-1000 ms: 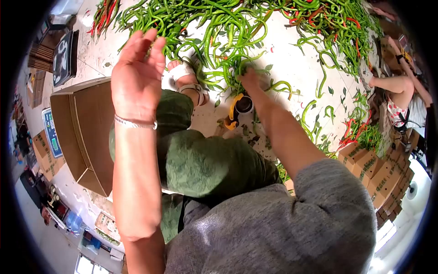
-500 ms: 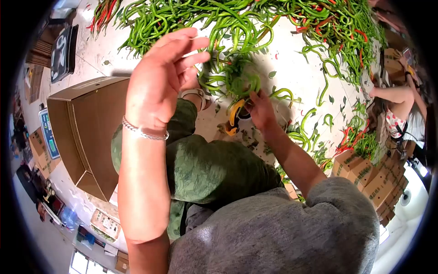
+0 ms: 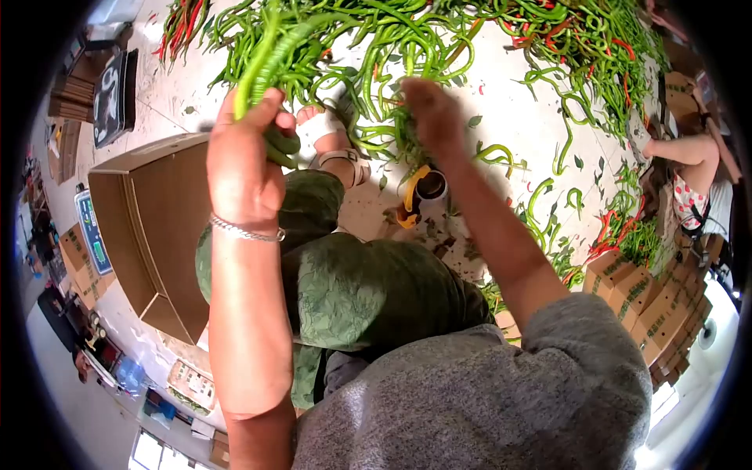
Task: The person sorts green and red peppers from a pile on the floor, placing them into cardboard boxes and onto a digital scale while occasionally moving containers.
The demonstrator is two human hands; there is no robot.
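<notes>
Long green chili peppers (image 3: 266,66) stick up from my left hand (image 3: 247,153), whose fingers are wrapped round their lower ends. A bracelet circles that wrist. My right hand (image 3: 435,117) is smeared by motion at the near edge of the green chili pile (image 3: 392,47), and its fingers do not show clearly. Below it on the floor stand a dark-mouthed round cup (image 3: 432,186) and a yellow curved object (image 3: 413,188).
An open cardboard box (image 3: 164,227) stands by my left knee, with a digital scale (image 3: 94,235) beyond it. Red chilies (image 3: 184,31) lie at the far left. Another person's leg (image 3: 681,149) shows at right, near stacked cartons (image 3: 650,305). Loose leaves litter the floor.
My left hand, empty and raised before, is now closed round green chilies. My right hand has moved away from me toward the pile, no longer over the cup.
</notes>
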